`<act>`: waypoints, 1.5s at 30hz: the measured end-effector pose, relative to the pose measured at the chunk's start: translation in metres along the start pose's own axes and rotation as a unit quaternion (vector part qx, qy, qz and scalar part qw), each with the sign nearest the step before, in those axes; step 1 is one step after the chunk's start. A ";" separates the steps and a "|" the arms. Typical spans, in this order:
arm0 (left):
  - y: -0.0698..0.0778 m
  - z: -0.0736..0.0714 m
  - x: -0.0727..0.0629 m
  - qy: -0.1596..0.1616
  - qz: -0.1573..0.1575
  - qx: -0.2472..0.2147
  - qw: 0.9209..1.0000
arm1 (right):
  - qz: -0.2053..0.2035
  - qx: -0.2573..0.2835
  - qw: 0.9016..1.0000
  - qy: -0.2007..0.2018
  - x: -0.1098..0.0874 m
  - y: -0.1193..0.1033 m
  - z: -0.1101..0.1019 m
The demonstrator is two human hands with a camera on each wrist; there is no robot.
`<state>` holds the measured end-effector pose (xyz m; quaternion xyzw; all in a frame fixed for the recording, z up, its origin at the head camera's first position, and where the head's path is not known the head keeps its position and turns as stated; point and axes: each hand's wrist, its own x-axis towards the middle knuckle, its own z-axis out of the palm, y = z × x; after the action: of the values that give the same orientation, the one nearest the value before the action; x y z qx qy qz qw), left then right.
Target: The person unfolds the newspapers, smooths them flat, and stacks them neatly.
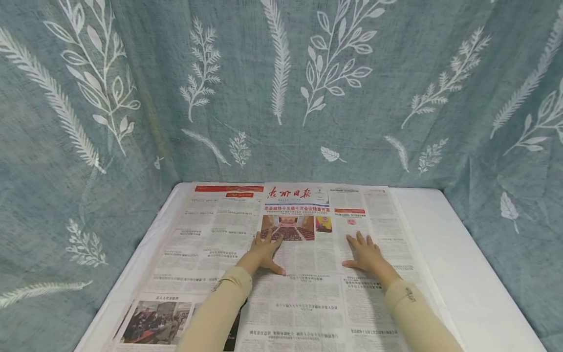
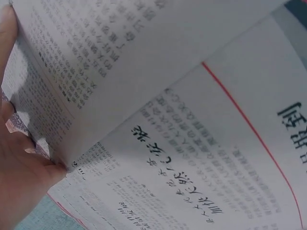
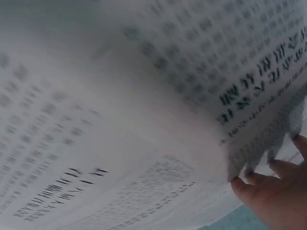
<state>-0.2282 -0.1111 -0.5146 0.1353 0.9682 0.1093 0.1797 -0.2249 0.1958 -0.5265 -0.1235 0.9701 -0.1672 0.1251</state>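
Observation:
Printed newspaper sheets (image 1: 303, 288) lie spread and overlapping across a white-covered table. My left hand (image 1: 264, 254) rests on them just below a colour photo of a large hall (image 1: 290, 228), fingers spread. Further right, my right hand (image 1: 366, 253) lies on the printed columns, its fingers also spread, below a small red headline. In the left wrist view, the fingertips of the left hand (image 2: 24, 177) meet the paper (image 2: 182, 158) at the frame's left side. The right wrist view has the right hand (image 3: 276, 184) with its fingertips against the newspaper (image 3: 124, 124).
A blue-green curtain with white leaf patterns (image 1: 264, 146) hangs behind the table and along both sides. Bare white cloth (image 1: 466, 264) shows on the table's right. At the lower left, the newspaper carries a photo of people (image 1: 156, 321). A dark printed patch (image 1: 232, 332) shows beside the left sleeve.

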 end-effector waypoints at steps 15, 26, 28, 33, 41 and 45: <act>-0.002 0.005 0.003 0.022 0.010 -0.019 1.000 | -0.014 0.033 0.997 0.063 -0.005 0.016 -0.005; 0.041 -0.002 -0.015 -0.005 0.061 0.007 0.998 | 0.002 0.086 0.992 0.091 -0.006 0.016 -0.014; 0.052 0.000 -0.015 -0.008 0.071 0.013 0.997 | 0.018 0.109 0.989 0.094 -0.008 0.019 -0.017; 0.077 0.007 -0.013 0.002 0.110 0.026 0.994 | 0.046 0.128 0.984 0.116 -0.011 0.025 -0.020; 0.119 0.011 0.003 0.005 0.170 -0.006 0.985 | 0.146 0.264 0.943 0.138 -0.016 0.036 -0.029; 0.142 0.016 0.008 0.059 0.148 -0.013 0.987 | 0.201 0.309 0.920 0.130 -0.019 0.043 -0.032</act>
<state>-0.1973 0.0278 -0.4949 0.2677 0.9450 0.1551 0.1061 -0.2244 0.2494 -0.5090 0.1419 0.8825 -0.4443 0.0609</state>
